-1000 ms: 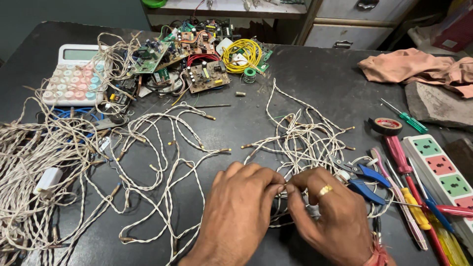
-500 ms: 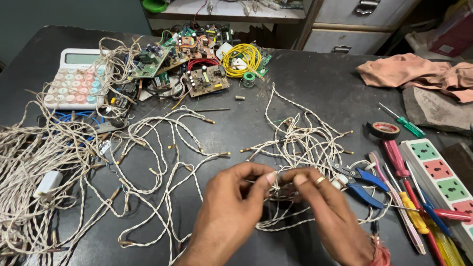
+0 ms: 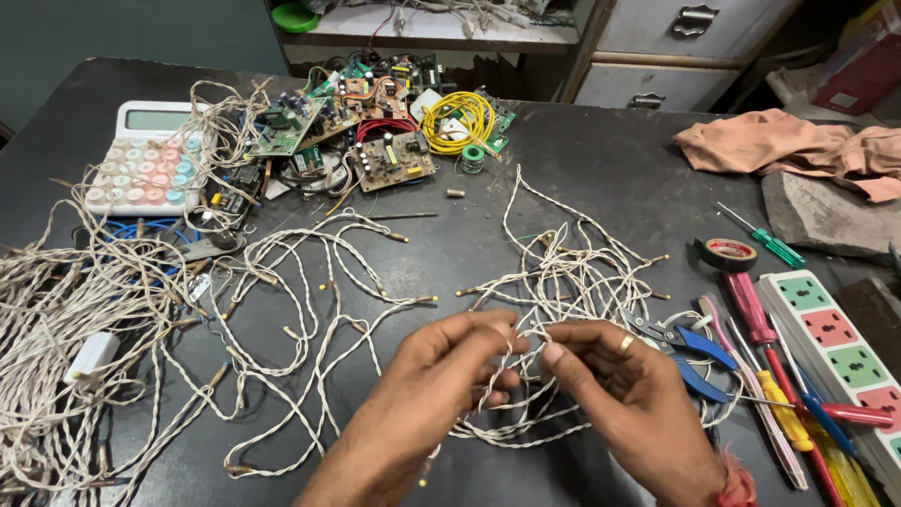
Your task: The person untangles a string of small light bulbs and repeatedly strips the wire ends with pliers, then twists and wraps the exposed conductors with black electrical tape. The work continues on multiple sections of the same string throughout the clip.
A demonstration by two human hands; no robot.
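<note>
**Both hands pinch one twisted wire above the dark table**

Left hand [image 3: 441,376]: thumb and forefinger pressed together at the tips, pinching a strand of white twisted wire [image 3: 563,282]. Other fingers curled under, loosely closed. No open gap visible.

Right hand [image 3: 624,390]: thumb and forefinger also closed on the same strand, tips just beside the left hand's tips, nearly touching. A gold ring [image 3: 625,344] sits on one finger. Remaining fingers bent inward; cannot tell whether they press the wire too.

Wire position: the pinched part runs between the two sets of fingertips, lifted slightly off the table [image 3: 601,160]. The rest of that bundle lies in loose loops behind and below the hands, trailing under both palms. Small brown-tipped ends stick out around it.

Around:
- Blue-handled pliers [image 3: 690,352] just right of the right hand, near its knuckles.
- Red screwdrivers [image 3: 755,314] and a power strip [image 3: 835,347] further right.
- Black tape roll [image 3: 729,253] beyond the pliers.
- Larger heap of the same kind of wire [image 3: 66,310] at far left, well apart from the hands.
- Calculator [image 3: 150,160], circuit boards [image 3: 375,127] and a yellow wire coil [image 3: 457,120] at the far edge.
- Pink cloth [image 3: 788,145] at upper right.
</note>
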